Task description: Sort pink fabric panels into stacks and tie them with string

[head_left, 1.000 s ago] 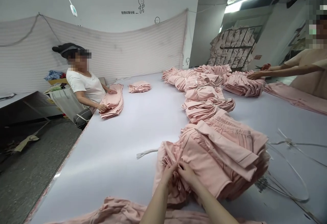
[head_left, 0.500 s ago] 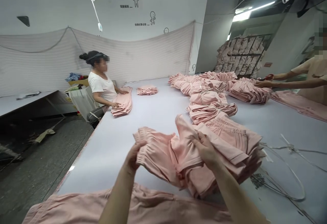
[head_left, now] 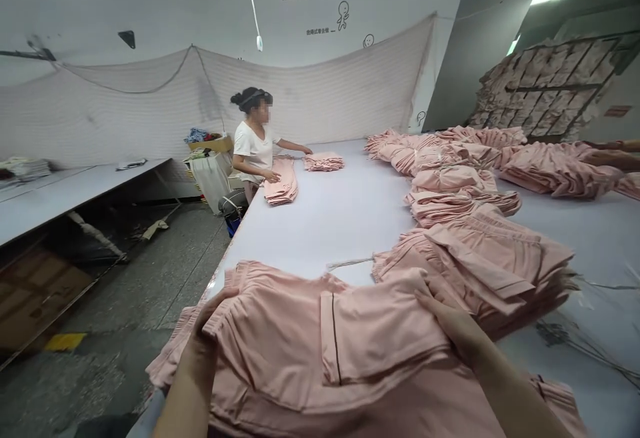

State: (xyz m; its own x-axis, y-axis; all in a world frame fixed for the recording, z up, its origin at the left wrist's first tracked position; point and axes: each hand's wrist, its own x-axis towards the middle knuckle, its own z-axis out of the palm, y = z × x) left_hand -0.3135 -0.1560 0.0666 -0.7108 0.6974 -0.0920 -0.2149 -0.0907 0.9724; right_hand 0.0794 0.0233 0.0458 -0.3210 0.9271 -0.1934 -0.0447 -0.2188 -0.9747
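Both my hands hold a pair of pink trousers (head_left: 285, 331), folded, with a gathered elastic waistband at the left and dark piping near a hem in the middle. My left hand (head_left: 207, 321) is closed around the waistband end. At the other end, my right hand (head_left: 445, 308) grips the fabric, its fingertips partly hidden by cloth. Beneath them more pink trousers (head_left: 420, 405) lie spread along the near table edge. Just beyond my right hand sits a thick pile of folded pink trousers (head_left: 490, 258).
Tied pink bundles (head_left: 450, 181) run back along the table (head_left: 345, 225). Across it, a co-worker (head_left: 255, 145) touches two small pink stacks (head_left: 324, 161). Another person's arms (head_left: 615, 155) reach in at right. White cords (head_left: 595, 351) lie at right; a second table (head_left: 100, 178) stands left.
The trousers in my hands have come away from the thick pile, leftward and nearer me, over the spread trousers. My view has turned left. The co-worker's hand now reaches the farther small stack.
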